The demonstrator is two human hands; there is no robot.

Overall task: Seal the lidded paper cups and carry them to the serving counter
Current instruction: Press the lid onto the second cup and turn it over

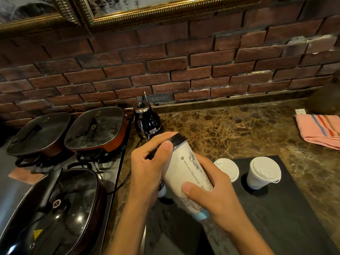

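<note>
White tall cup [185,173], both hands' fingers [166,144] wrapped, lid apparently black

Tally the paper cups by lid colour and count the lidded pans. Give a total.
Black-lidded paper cup: 1, held tilted by both hands, left hand, right hand
White-lidded paper cups: 2
Glass-lidded pans: 3
Total: 6

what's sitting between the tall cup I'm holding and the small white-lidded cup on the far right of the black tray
In the head view, another white-lidded paper cup stands between the held tall cup and the right-hand cup, partly hidden behind your right hand.
</note>
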